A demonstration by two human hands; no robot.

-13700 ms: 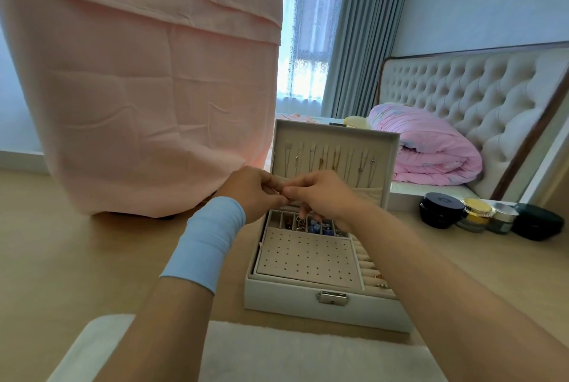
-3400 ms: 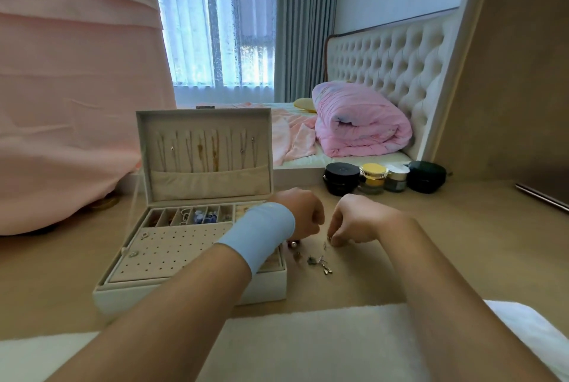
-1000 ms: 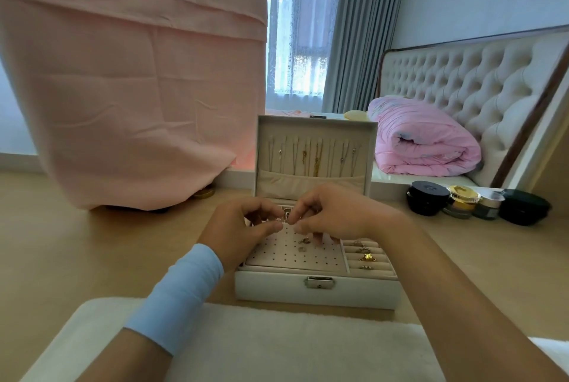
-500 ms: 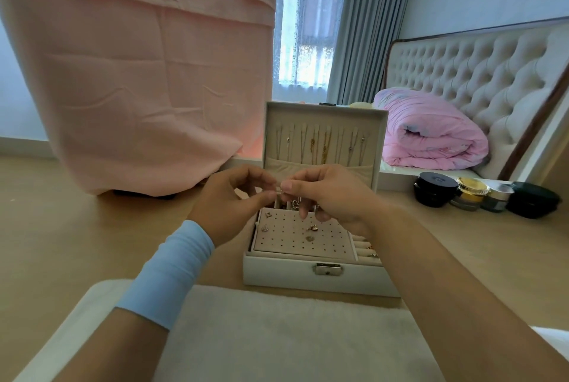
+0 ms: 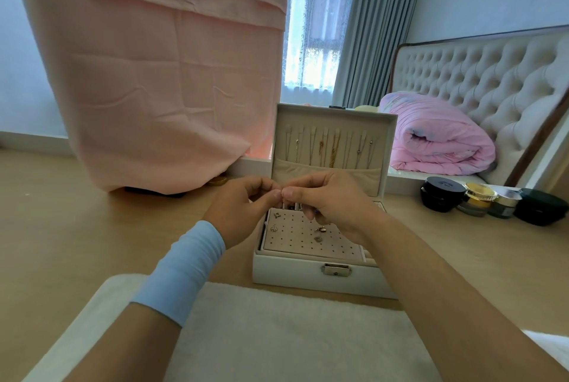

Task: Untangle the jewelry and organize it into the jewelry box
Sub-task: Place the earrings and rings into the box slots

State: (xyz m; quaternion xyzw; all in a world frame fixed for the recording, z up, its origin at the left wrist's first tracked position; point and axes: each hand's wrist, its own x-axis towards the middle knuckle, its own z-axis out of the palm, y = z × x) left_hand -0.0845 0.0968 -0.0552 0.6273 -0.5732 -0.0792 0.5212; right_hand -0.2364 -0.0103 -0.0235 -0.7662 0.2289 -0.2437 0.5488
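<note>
1. A pink cloth [image 5: 147,73] hangs at the far left, and its lower edge reaches the wooden floor [image 5: 61,227].
2. The left forearm wears a light blue wristband [image 5: 184,270]. The left hand [image 5: 243,209] is held above the back left part of the jewelry box, with its fingers curled and its thumb and forefinger pressed tip to tip.
3. Between the two hands' fingertips sits a small piece of jewelry [image 5: 282,197]. Both hands pinch it, and it is too small and too hidden to say what kind it is.
4. The white jewelry box [image 5: 289,273] stands open on the floor, just beyond a white fluffy rug [image 5: 277,335], with its metal latch [image 5: 335,269] facing the person.
   - The upright lid [image 5: 335,113] carries a row of necklaces [image 5: 331,149] whose lower ends drop into a beige pocket.
   - In the base, a pale perforated panel [image 5: 295,246] holds a few earrings [image 5: 321,229], set well apart from each other.
5. The right hand [image 5: 332,206] hovers over the middle of the box. Its thumb and forefinger are pinched against the left hand's, and its other fingers are curled beneath.
6. To the right, a rolled pink quilt [image 5: 431,141] lies on the bed against a tufted headboard [image 5: 492,79].
7. A row of four cosmetic jars [image 5: 478,201] stands on the floor, well to the right of the box.
</note>
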